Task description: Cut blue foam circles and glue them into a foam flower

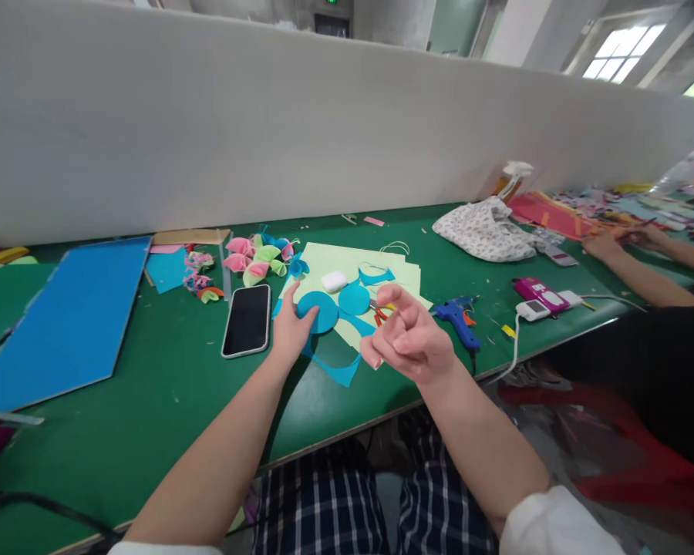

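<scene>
At the bottom centre of the frame, checked dark cloth (318, 501) covered the person's legs, below the glossy green desk (179, 408). Right of centre the right hand (410, 339) was raised, its grip loosely curled and released, nothing visible in it, and it hid part of the pale green sheets (335, 254). The thumb of the left hand (288, 327) lay on the flat larger blue disc (321, 311), at mid-frame; whether that grip pinched it could not be told. A crescent-like blue offcut (341, 375) jutted out below. The smaller blue disc (354, 298) lay on the sheets, near a rounded white case (334, 281). Left sat a glassy phone (247, 320); right, a blue glue gun (459, 324). Farther off were curled pink-and-green petals (256, 272), bunched patterned cloth (483, 231) at upper right and a smooth white partition (266, 131).
</scene>
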`<state>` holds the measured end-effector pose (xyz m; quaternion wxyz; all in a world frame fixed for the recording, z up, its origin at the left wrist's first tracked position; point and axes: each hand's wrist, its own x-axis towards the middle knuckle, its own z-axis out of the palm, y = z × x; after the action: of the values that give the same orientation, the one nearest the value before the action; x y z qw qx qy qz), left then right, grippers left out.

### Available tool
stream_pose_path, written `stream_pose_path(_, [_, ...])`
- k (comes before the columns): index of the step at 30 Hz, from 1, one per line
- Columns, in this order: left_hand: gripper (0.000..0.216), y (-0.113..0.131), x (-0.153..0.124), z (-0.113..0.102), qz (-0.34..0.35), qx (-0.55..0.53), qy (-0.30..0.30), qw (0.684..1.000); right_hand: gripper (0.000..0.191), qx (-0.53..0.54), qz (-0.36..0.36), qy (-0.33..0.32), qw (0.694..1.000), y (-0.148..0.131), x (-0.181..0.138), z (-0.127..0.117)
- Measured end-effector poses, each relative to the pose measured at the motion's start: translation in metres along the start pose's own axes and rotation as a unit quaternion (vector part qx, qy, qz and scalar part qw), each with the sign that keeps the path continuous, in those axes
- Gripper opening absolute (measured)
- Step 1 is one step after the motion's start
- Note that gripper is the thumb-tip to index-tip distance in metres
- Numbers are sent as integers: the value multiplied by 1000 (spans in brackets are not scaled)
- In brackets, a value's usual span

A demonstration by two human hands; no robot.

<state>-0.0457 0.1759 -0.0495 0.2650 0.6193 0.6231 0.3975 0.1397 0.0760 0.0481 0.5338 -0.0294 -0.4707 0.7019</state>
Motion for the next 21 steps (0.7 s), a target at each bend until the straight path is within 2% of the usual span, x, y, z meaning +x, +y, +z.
stream_pose_path(3, [68,0,0,1,4,-12,-3,1000,47,11,28,-48,998,-9,22,-6])
stream_pose_path(6, [67,-2,1,2,5,-19,0,1000,45,31,43,-58,997,-10,29,-14])
stream_pose_path(9, [68,-4,2,3,-2,-21,-1,1000,44,9,46,-37,998,-10,29,-21])
stream_pose_path(12, [68,-5,3,4,-8,-22,-2,1000,44,-64,47,5,997,-13,29,-24])
stream_pose_path(21, [69,3,1,2,-34,-18,-3,999,68,-256,22,75,963,-20,26,-18])
